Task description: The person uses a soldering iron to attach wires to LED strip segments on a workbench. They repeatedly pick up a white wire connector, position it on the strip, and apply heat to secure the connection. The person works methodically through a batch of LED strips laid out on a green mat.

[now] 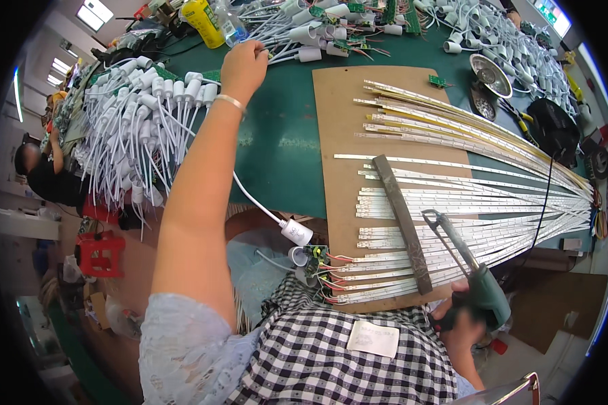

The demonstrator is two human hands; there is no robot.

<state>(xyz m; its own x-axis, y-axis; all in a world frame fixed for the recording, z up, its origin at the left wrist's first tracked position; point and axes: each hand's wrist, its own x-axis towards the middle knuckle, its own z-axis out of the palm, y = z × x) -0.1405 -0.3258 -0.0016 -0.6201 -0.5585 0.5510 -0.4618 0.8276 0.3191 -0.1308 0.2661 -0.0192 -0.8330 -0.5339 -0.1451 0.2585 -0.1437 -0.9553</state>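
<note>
My left hand (245, 69) is stretched to the far side of the bench, fingers closed in a pinch beside white cables and caps; what they hold, if anything, is hidden. My right hand (461, 324) grips a dark green soldering gun (486, 297) at the lower right, its tip pointing up and left over LED strips (412, 237). Near my lap, a white cylindrical cap (296, 232) hangs on a white cable that runs up behind my left forearm. Just below it, small circuit boards (314, 260) with red wires meet the ends of the lowest strips.
A brown board (338, 135) lies under the strips, with a dark bar (404, 226) across them. Capped cables (142, 115) are heaped at left. A yellow bottle (203, 23) stands at the back. Metal dish (491, 75) and pliers (520, 118) lie far right. Another person (51, 165) sits far left.
</note>
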